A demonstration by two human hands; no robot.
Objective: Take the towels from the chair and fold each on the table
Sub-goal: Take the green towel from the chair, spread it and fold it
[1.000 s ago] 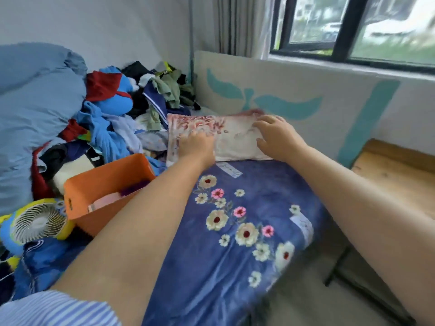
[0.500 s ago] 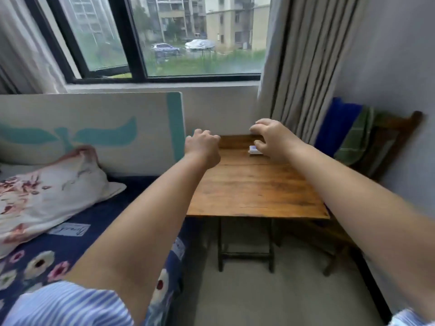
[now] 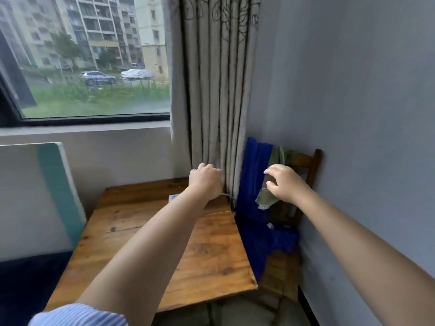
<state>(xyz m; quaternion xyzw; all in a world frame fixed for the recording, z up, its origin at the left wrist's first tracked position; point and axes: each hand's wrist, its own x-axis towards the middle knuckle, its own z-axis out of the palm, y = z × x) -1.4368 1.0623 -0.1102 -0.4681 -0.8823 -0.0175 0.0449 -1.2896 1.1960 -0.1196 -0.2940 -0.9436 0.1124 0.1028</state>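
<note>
A wooden chair [image 3: 314, 163] stands in the corner right of the wooden table [image 3: 211, 250]. A dark blue towel [image 3: 254, 175] hangs over the chair's back and spills onto the seat. A green towel [image 3: 267, 198] hangs beside it, partly behind my right hand. My right hand [image 3: 283, 182] hovers in front of the green towel, fingers spread and bent, holding nothing. My left hand [image 3: 207, 180] is raised over the table's far right corner near the curtain, fingers loosely curled and holding nothing.
A grey curtain [image 3: 216, 90] hangs behind the table's far edge. A small white object [image 3: 173, 198] with a cable lies on the table's far side. A white and teal board [image 3: 47, 189] stands at the left. The grey wall [image 3: 364, 137] is close on the right.
My view has swung right from the bed and pillow to the table and chair. Both hands left the pillow and now reach toward the chair's towels.
</note>
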